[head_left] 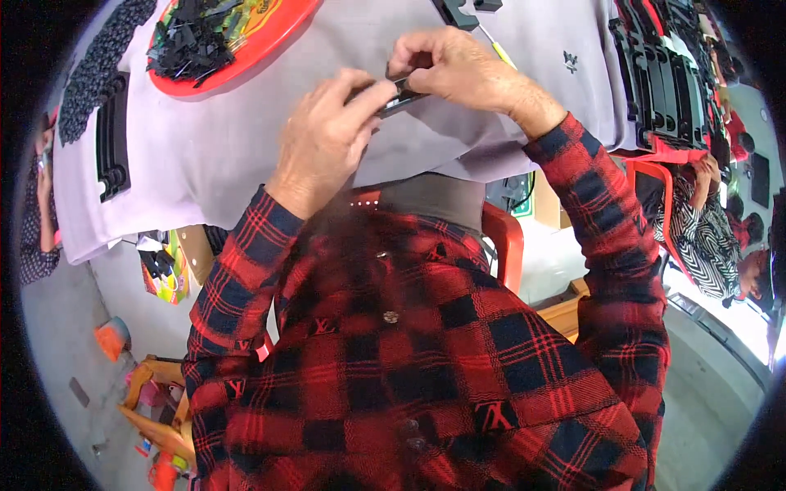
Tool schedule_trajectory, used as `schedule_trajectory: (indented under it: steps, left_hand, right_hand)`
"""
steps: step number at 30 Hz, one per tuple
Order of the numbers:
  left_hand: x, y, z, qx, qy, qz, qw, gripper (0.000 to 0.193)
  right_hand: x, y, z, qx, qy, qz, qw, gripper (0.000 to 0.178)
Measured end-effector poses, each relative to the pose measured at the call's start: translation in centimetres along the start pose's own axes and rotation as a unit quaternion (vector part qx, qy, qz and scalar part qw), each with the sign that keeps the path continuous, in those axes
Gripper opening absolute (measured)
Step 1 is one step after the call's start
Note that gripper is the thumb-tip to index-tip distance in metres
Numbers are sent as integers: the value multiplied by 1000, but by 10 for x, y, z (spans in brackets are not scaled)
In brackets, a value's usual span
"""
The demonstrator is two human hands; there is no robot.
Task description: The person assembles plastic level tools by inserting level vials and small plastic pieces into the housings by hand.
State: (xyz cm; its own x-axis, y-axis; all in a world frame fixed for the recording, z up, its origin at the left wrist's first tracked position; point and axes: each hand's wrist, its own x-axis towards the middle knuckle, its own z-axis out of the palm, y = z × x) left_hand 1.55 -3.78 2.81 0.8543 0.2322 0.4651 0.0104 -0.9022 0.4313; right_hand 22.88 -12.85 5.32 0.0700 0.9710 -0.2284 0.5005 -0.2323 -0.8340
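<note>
Over the near part of the cloth-covered table, both my hands meet at a narrow black plastic piece (pixel 401 101). It looks glossy, and much of it is hidden by fingers. My left hand (pixel 321 135) has its thumb and fingers closed on the near left end. With bent fingers pinched together, my right hand (pixel 460 72) grips the far right end. Just beyond my right hand lie a thin tool with a yellow part (pixel 501 54) and a black part (pixel 456 14). A few tiny dark bits (pixel 570 61) sit on the cloth further right.
A red tray (pixel 184 87) at the upper left carries black pieces and clear yellowish packets. Left of it are a heap of small black parts (pixel 86 86) and long black strips (pixel 112 139). More black strips (pixel 667 90) line the right edge. Other people sit at both sides; a red chair (pixel 503 237) is near me.
</note>
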Motion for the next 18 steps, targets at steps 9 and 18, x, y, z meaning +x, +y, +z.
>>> schedule_trajectory:
  steps: [9,18]
  left_hand:
    - [-15,-1,-11,-12,27,-123,992,52]
    - [-16,-10,1,21,44,-98,994,41]
  right_hand:
    - [-25,-7,15,-85,212,-139,964,17]
    - [-31,-2,30,-270,178,-163,932,33]
